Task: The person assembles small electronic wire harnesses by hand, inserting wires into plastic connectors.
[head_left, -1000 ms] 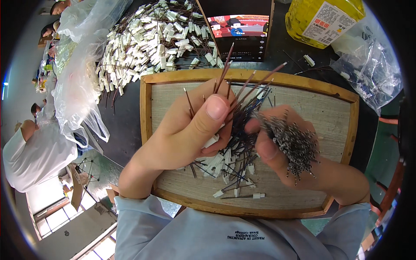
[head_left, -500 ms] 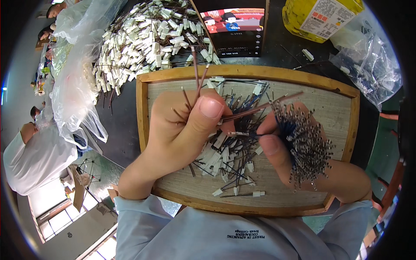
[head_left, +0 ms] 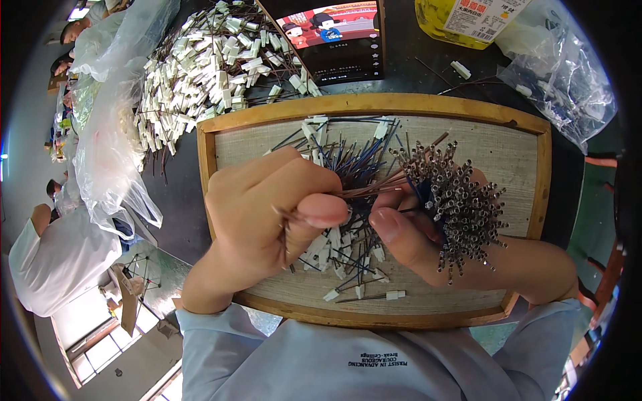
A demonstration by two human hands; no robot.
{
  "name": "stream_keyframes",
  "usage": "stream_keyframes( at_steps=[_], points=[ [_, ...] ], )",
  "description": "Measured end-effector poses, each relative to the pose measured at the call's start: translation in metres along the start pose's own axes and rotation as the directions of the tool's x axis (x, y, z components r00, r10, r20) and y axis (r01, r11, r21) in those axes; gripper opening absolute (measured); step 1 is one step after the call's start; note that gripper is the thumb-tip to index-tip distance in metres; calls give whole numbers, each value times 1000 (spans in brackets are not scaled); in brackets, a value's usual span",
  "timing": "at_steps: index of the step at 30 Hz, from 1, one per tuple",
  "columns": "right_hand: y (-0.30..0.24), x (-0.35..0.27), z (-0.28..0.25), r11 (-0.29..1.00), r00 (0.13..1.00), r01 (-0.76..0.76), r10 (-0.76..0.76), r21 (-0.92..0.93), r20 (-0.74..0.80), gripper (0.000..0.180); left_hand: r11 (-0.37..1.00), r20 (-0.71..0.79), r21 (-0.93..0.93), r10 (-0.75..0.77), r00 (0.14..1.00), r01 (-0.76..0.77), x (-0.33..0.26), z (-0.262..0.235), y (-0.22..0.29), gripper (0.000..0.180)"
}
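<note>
My left hand (head_left: 251,207) is closed, its thumb pressed against the curled fingers, around several thin brown wires (head_left: 376,188). Their far ends run right, toward the other hand, and short ends poke out by the thumb. In my right hand (head_left: 414,237) is a thick bundle of wires (head_left: 465,210), its many metal crimped tips fanned outward. The right thumb and forefinger come close together beside the bundle; what lies between them is hard to make out. Below both hands, white plastic connectors (head_left: 328,252) with dark wires lie loose, partly hidden by the left hand.
A wood-framed tray (head_left: 374,105) surrounds the loose pieces. Beyond it are a large heap of white wired connectors (head_left: 200,73), a propped phone (head_left: 348,63), a yellow container (head_left: 461,23) and a clear plastic bag (head_left: 568,80). Another person (head_left: 67,260) sits at the left.
My left hand has rolled over, so its knuckles face up and the brown wires no longer stand upright from it. A pale-tipped wire between the hands is no longer visible. The view has shifted slightly.
</note>
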State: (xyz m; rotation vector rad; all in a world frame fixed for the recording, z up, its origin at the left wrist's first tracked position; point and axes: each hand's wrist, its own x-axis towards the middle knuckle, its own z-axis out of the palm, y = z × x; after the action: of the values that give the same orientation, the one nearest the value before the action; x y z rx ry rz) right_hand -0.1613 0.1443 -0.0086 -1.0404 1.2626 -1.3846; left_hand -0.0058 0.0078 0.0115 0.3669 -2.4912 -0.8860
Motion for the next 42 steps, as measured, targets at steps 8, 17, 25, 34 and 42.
stream_keyframes(
  at_steps=[8, 17, 25, 34, 42],
  points=[
    [4, 4, 6, 882, 940, -331, 338, 336, 38, 16, 838, 87, 466, 275, 957, -283, 1, 6, 5, 45],
    [-3, 9, 4, 910, 951, -287, 309, 299, -28, 16, 829, -10, 475, 340, 940, -295, 7, -2, -7, 34],
    [-5, 6, -8, 941, 964, -232, 257, 248, -71, 20, 995, -345, -47, -98, 933, 87, -2, -13, -30, 30],
    [3, 13, 2, 999, 1000, 25, -24, -40, 17, 13, 609, -35, -729, -491, 870, 314, 2, -12, -18, 25],
    [5, 11, -5, 964, 981, 190, -176, -185, 87, 21, 647, 37, -620, -541, 840, 444, 8, 5, 6, 25]
  ],
)
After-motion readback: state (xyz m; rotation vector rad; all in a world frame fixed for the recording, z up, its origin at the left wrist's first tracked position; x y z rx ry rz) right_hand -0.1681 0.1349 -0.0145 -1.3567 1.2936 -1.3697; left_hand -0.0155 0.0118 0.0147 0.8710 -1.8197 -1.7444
